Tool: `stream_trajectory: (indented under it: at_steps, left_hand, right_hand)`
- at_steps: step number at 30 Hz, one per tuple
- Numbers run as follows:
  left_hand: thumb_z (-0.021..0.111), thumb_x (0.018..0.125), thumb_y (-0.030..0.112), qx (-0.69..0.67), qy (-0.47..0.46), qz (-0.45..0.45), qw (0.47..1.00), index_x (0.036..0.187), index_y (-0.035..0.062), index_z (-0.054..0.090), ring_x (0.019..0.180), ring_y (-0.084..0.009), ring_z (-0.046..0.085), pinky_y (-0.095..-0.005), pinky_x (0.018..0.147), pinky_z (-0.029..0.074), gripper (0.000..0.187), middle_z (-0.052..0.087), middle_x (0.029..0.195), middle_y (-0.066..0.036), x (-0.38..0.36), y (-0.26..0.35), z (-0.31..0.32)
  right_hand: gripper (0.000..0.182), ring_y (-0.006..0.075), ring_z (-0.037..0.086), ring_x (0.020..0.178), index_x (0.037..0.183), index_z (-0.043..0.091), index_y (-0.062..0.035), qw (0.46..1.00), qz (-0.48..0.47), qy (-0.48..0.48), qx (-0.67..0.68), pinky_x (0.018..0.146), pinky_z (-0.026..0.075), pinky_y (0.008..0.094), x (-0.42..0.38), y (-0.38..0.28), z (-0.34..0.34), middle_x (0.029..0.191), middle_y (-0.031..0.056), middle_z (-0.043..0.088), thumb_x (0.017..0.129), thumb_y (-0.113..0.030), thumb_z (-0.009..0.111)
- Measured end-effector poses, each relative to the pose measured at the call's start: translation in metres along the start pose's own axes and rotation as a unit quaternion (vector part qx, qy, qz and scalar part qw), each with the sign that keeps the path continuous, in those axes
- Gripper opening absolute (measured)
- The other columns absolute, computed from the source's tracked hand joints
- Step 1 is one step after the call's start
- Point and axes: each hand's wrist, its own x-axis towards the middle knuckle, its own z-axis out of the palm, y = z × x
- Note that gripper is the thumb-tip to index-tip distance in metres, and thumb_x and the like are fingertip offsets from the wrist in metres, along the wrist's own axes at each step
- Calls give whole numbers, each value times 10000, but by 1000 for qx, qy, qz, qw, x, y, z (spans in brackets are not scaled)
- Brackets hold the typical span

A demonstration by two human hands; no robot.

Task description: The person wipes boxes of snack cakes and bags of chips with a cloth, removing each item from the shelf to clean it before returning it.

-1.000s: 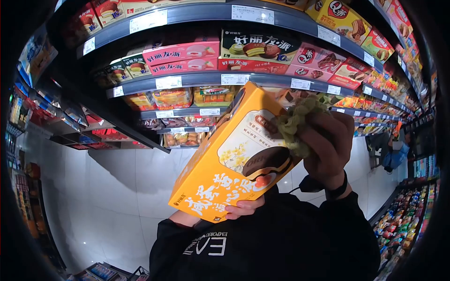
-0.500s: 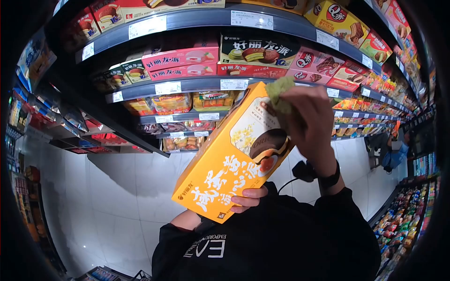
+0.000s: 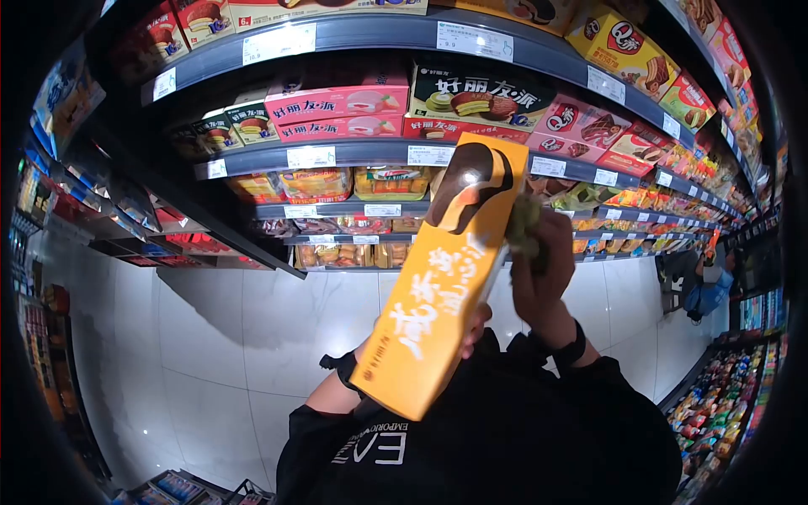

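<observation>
A yellow-orange snack box (image 3: 450,278) with white lettering and a cake picture is tilted in front of my chest, a narrow side towards me. My left hand (image 3: 476,330) is closed around its lower part from behind; its fingertips show at the right edge and the palm is hidden. My right hand (image 3: 545,268) grips a crumpled green cloth (image 3: 525,225) beside the upper right of the box. The cloth is close against the box's side; whether it touches is hidden by the angle.
Ahead are curved shelves (image 3: 362,153) with price tags. They hold pink boxes (image 3: 337,103), a dark green pie box (image 3: 475,97) and yellow boxes (image 3: 627,49). Snack packets fill the racks (image 3: 728,408) at right. Pale tiles cover the floor (image 3: 210,337). A person (image 3: 707,286) is farther right.
The box has turned from its broad front to a narrow side and stands steeper. My right hand and the cloth have moved down, from the top corner to the right side.
</observation>
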Motion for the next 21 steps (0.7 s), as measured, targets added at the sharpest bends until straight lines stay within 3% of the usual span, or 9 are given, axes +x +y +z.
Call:
stream_trajectory:
  at_steps: [2, 4, 5, 8, 11, 12, 14, 15, 21]
  left_hand:
    - [419, 897, 335, 58, 50, 55, 996, 1216, 36, 393, 981, -239, 546, -357, 838, 470, 438, 501, 1104, -176, -7, 10, -45]
    - [349, 926, 335, 231, 189, 160, 941, 1232, 9, 368, 1030, -195, 535, -320, 831, 467, 448, 483, 1190, -150, 7, 31, -9]
    - [349, 926, 335, 231, 189, 160, 941, 1232, 9, 368, 1030, -195, 535, -320, 831, 467, 448, 483, 1190, -150, 7, 36, -9]
    - [320, 930, 372, 438, 272, 185, 837, 1276, 4, 313, 1087, -224, 491, -325, 887, 413, 505, 451, 1221, -152, 7, 39, -10]
    - [351, 920, 347, 670, 269, 219, 656, 1323, -4, 216, 1220, -287, 338, -354, 991, 263, 551, 337, 1310, -185, 15, 21, -10]
    - [351, 920, 347, 671, 265, 218, 657, 1323, -4, 216, 1220, -287, 338, -354, 991, 263, 551, 337, 1310, -185, 16, 18, -7]
    - [403, 900, 335, 768, 211, 217, 564, 1330, 3, 204, 1200, -307, 357, -357, 990, 266, 579, 346, 1291, -205, 18, 15, 4]
    - [476, 854, 408, 766, 205, 227, 565, 1332, 17, 215, 1146, -319, 411, -360, 953, 311, 671, 379, 1257, -200, 18, 20, 9]
    - [525, 738, 607, 785, 152, 278, 532, 1310, 19, 260, 1048, -305, 489, -359, 869, 374, 862, 431, 1200, -175, 3, 34, 19]
  right_hand:
    - [267, 244, 509, 815, 996, 437, -11, 989, 83, -32, 119, 692, 419, 310, -30, -7, 9, 918, 151, 503, 745, -3, 527]
    - [218, 170, 491, 831, 988, 406, -21, 925, 286, -100, 230, 705, 415, 288, -43, -14, 9, 904, 106, 510, 798, -45, 509]
    - [175, 108, 479, 844, 980, 424, -30, 895, 357, -101, 248, 721, 417, 264, -40, -12, 10, 907, 62, 520, 828, -67, 505]
    - [183, 104, 509, 850, 1004, 446, -29, 808, 443, -17, 388, 752, 426, 247, -22, 7, -4, 906, 43, 526, 836, -74, 503]
    - [264, 127, 568, 845, 1112, 469, -30, 800, 432, 73, 410, 743, 467, 241, 2, 26, -20, 992, 64, 552, 859, -105, 469]
    - [288, 134, 575, 838, 1134, 468, -28, 809, 398, 54, 429, 717, 478, 236, 1, 39, -24, 1024, 75, 555, 861, -118, 471]
    - [259, 130, 572, 820, 1089, 483, -20, 750, 447, 73, 482, 711, 484, 237, -19, 47, -19, 973, 68, 562, 859, -140, 481]
    - [245, 125, 571, 791, 1054, 490, -14, 857, 326, 24, 399, 699, 488, 240, -60, 79, -4, 929, 59, 565, 848, -145, 505]
    - [260, 123, 568, 798, 1054, 490, -14, 778, 426, 6, 462, 707, 484, 243, -51, 58, -8, 930, 54, 565, 836, -149, 529]
